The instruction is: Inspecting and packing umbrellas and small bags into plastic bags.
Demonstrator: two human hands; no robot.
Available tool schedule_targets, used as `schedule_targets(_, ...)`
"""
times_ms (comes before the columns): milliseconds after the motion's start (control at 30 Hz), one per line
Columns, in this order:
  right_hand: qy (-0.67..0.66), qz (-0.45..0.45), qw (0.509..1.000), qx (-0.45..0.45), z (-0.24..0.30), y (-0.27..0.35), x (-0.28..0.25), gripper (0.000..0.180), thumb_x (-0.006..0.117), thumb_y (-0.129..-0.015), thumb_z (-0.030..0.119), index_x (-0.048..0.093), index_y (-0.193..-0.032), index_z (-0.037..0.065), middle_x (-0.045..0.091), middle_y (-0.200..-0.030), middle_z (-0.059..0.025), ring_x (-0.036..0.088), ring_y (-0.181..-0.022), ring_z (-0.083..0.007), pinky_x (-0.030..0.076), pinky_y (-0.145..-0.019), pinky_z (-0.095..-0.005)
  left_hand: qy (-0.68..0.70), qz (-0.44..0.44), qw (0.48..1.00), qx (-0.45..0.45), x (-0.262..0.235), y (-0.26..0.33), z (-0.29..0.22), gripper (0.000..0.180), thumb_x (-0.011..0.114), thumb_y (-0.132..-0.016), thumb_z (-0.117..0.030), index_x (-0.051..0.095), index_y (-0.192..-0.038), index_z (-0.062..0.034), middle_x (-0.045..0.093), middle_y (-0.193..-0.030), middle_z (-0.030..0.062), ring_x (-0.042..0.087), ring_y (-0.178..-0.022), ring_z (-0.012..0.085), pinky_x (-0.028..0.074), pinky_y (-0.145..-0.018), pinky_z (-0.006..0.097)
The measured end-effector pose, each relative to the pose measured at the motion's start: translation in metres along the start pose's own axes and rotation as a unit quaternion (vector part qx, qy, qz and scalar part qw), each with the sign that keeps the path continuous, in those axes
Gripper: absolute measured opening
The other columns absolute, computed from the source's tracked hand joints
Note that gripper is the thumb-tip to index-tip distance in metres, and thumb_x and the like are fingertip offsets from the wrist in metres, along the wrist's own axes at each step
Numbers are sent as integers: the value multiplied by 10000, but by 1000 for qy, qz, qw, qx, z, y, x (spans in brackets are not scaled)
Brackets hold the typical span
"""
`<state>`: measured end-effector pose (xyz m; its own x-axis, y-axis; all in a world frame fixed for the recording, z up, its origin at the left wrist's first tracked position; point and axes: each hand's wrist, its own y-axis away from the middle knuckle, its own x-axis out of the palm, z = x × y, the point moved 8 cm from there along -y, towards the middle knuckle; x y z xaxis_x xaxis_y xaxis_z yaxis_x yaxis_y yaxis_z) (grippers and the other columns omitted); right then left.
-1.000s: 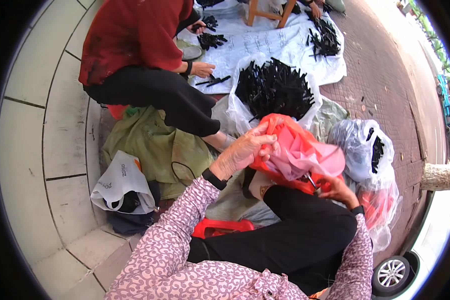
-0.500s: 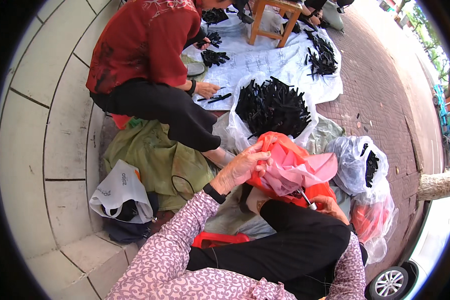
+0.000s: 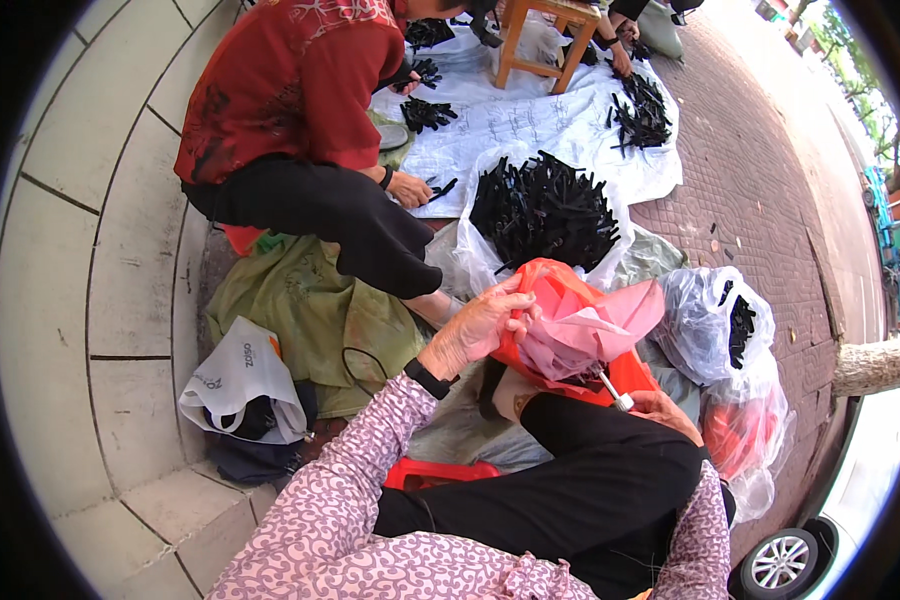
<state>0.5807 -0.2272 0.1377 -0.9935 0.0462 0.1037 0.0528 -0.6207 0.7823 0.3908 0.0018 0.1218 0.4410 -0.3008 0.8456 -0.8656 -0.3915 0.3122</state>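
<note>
In front of my knees is a red plastic bag (image 3: 542,283). Inside it lies loose pink cloth (image 3: 610,322), with a thin metal rod tipped in white (image 3: 618,397) sticking out below, perhaps a folded umbrella. My left hand (image 3: 485,322), a black band on its wrist, pinches the bag's left edge between closed fingers. By the bag's lower right side is my right hand (image 3: 667,412), its fingers partly hidden by the bag, next to the rod's white end. Just beyond the bag stands a clear plastic bag heaped with black strips (image 3: 545,215).
A person in a red shirt (image 3: 280,90) sits at the left, handling black strips on a white sheet (image 3: 510,130). Clear bags (image 3: 715,325) stand to the right, a white bag (image 3: 245,385) by the left wall. A wooden stool (image 3: 540,45) is at the back.
The pink cloth and rod have shifted slightly left, and the rod's white end now shows more plainly. The red-shirted person's near hand has moved a little left and down.
</note>
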Motion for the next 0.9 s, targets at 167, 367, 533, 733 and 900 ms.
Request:
schedule_targets(167,-13,-34,999,-20,-3,-1,-8,164,635,-894,98,625,-1025,0,654,-861,1,611,-735,-62,497,-681,-207,26,22,999,-6,10,-1,-3,477,544,-936,-130,410,-1393,-156,541,-887,44,491,-747,62,408,-554,123)
schedule_targets(367,0,-59,997,-51,7,3,-7,213,592,-930,127,589,-1106,9,638,-918,32,584,-811,-38,472,-716,-195,54,27,998,-11,10,2,-8,440,542,-938,-120,439,-1365,-145,540,-891,43,493,-757,61,409,-557,116)
schedule_targets(533,-47,-104,989,-99,6,6,-14,270,562,-955,180,569,-1167,13,618,-976,33,557,-866,-39,462,-734,-213,84,54,995,-28,16,-2,-7,433,534,-942,-122,445,-1365,-148,545,-899,39,484,-733,54,410,-562,114)
schedule_targets(733,200,-146,943,-222,-74,-1,-63,397,629,-902,203,514,-1239,27,595,-983,-35,539,-865,-112,414,-766,-247,-3,66,997,-37,31,-14,0,452,518,-941,-146,416,-1382,-138,552,-904,23,439,-632,23,421,-576,144)
schedule_targets(900,246,-177,932,-199,24,12,-8,471,694,-813,163,527,-1230,22,579,-1114,-98,538,-1015,-216,415,-872,-320,-1,75,997,-29,35,-6,-8,470,531,-929,-146,388,-1377,-135,539,-892,25,388,-578,12,384,-562,146)
